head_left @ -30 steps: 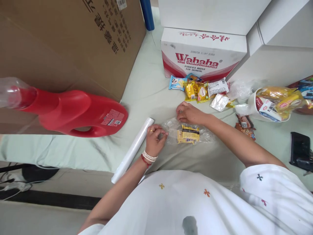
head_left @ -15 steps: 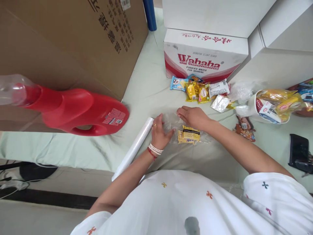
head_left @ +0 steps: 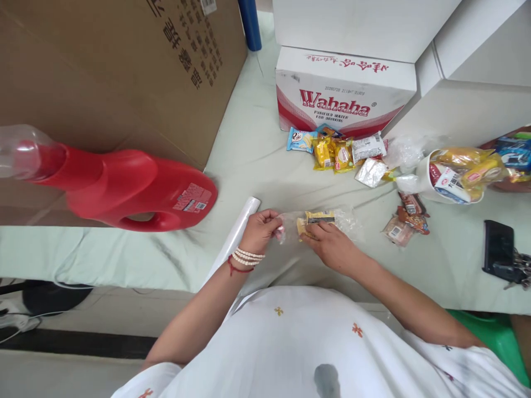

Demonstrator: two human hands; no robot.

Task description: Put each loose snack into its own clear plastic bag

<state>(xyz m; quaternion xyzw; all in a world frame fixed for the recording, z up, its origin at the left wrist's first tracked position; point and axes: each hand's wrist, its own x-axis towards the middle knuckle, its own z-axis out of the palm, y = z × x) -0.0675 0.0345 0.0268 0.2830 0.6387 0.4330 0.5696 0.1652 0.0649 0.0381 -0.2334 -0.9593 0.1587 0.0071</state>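
My left hand (head_left: 262, 229) is closed in a pinch on the left end of a clear plastic bag (head_left: 347, 222). Inside or under that film lie yellow-wrapped snack packets (head_left: 319, 216) with a dark band; I cannot tell exactly how the film wraps them. My right hand (head_left: 329, 243) rests over the packets, fingers stretched across their lower edge and hiding part of them. Beside my left wrist lies a white roll of plastic bags or film (head_left: 238, 235), partly covered by my forearm.
A red detergent jug (head_left: 136, 185) lies at the left by a large cardboard box (head_left: 103, 83). A Wahaha carton (head_left: 344, 94) stands behind several wrapped snacks (head_left: 327, 152). At the right are a white cup of snacks (head_left: 423, 179), loose brown packets (head_left: 415, 218), a phone (head_left: 498, 246) and keys (head_left: 520, 268).
My left hand has moved down and slightly left, closing on the bag's end. My right hand has come down from the bag's top edge onto the yellow packets. The bag looks stretched flatter.
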